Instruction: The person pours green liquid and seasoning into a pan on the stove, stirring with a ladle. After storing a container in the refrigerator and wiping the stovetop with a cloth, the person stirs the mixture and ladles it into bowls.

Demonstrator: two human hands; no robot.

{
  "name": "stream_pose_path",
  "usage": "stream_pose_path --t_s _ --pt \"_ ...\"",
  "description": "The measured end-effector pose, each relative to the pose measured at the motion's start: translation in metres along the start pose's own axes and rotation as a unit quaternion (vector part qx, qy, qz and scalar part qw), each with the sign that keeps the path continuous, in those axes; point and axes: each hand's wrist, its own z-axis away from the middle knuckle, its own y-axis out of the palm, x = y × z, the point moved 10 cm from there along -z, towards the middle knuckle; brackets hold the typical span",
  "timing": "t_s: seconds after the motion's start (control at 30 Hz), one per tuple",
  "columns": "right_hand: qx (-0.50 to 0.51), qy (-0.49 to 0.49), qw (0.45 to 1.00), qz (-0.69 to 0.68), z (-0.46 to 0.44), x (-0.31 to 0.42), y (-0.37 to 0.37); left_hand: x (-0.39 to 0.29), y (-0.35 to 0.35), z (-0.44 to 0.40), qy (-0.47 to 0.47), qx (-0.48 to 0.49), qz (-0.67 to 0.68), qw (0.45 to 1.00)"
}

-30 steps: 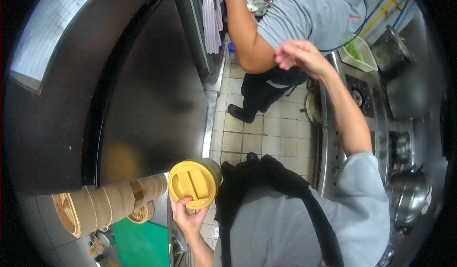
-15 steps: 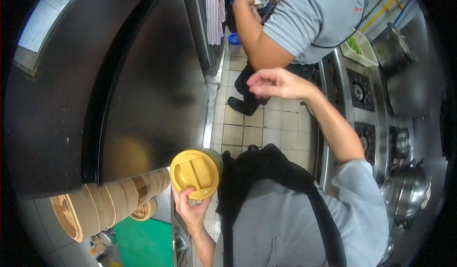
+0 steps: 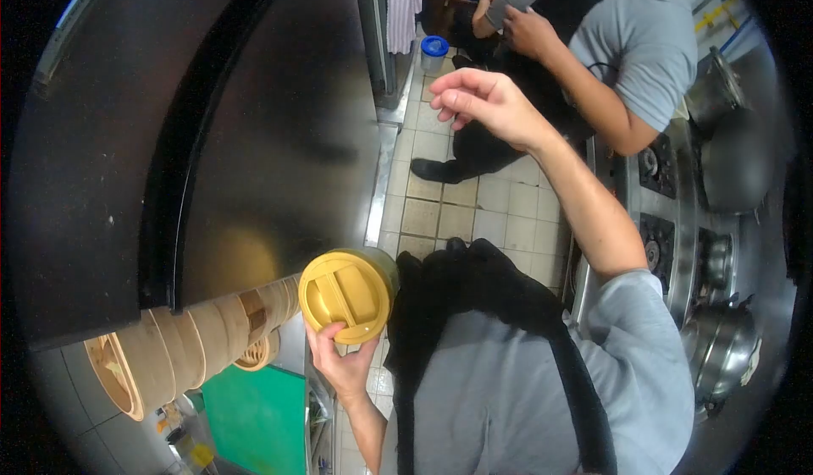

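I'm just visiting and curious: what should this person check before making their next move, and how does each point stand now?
1. Left hand holding the container: ok, fingers at its rim.
2. Yellow lid on: ok, it covers the top.
3. Right hand free: ok, raised with nothing visible in it.
4. Way ahead clear: not ok, a co-worker stands there.
5. Floor ahead clear: not ok, a blue-lidded tub sits there.
6. Container's contents: cannot tell.
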Motion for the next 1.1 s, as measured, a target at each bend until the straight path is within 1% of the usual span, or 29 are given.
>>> stream_pose_path --t_s 0.23,0.4,0.53,0.6,0.77,0.83,0.9,1.0,1.03,1.1 --pt "-0.070 0.016 0.992 -0.103 -0.017 -0.022 -0.025 -0.012 0.001 -0.010 -0.002 0.002 0.007 1.000" --pt "-0.112 0.012 0.984 -0.136 -0.031 -0.026 -0.040 -0.008 0.009 -0.013 -0.008 0.013 -0.025 1.000" --pt "-0.134 0.004 0.977 -0.166 -0.046 -0.029 -0.056 -0.014 0.021 -0.027 0.004 0.012 -0.036 0.999" --pt "-0.140 -0.002 0.974 -0.179 -0.059 -0.036 -0.072 -0.015 0.034 -0.038 -0.017 0.022 -0.036 0.999" --pt "-0.141 -0.044 0.967 -0.205 -0.106 -0.027 -0.115 -0.042 0.076 -0.082 0.018 0.003 -0.015 1.000" --pt "-0.159 -0.065 0.961 -0.216 -0.124 -0.016 -0.134 -0.060 0.088 -0.095 0.026 -0.001 -0.014 1.000" --pt "-0.159 -0.087 0.958 -0.220 -0.148 -0.010 -0.148 -0.070 0.103 -0.109 0.009 -0.013 -0.042 0.999" --pt "-0.161 -0.121 0.952 -0.231 -0.180 0.000 -0.165 -0.080 0.125 -0.129 0.007 -0.042 -0.025 0.999" --pt "-0.144 -0.098 0.955 -0.241 -0.214 -0.023 -0.157 -0.073 0.137 -0.139 -0.019 -0.045 -0.040 0.998" --pt "-0.157 -0.112 0.944 -0.269 -0.237 -0.031 -0.169 -0.067 0.159 -0.154 -0.056 -0.033 -0.019 0.998"
